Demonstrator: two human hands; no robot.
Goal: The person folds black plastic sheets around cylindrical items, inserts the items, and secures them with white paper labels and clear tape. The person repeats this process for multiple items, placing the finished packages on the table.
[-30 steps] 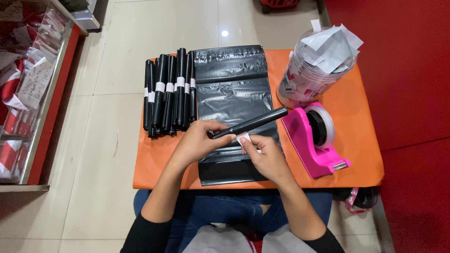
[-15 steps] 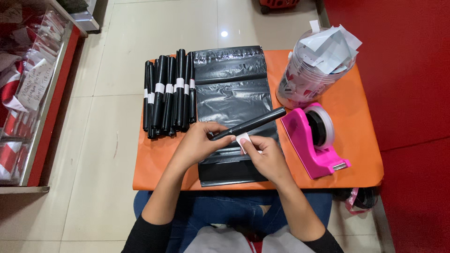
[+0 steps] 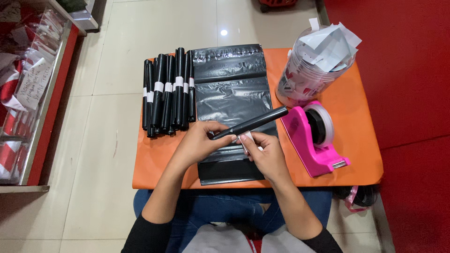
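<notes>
At lower centre of the frame the left hand (image 3: 199, 143) is clenched round the near end of a tightly rolled black plastic bag (image 3: 253, 122), which slants up to the right above the table; just beside it the right hand (image 3: 266, 154) pinches a small white paper label (image 3: 245, 137) against that roll; judging by this, the banding of the roll is the step in hand, and the next move would call for wrapping the label snugly round without letting the roll loosen; beneath lies a flat stack of black plastic mailer bags (image 3: 232, 93) on the orange table (image 3: 154, 161); right of centre a pink tape dispenser (image 3: 313, 138); upper left, a row of finished black rolls with white bands (image 3: 168, 91); upper right, a clear plastic jar of paper slips (image 3: 311, 70).
</notes>
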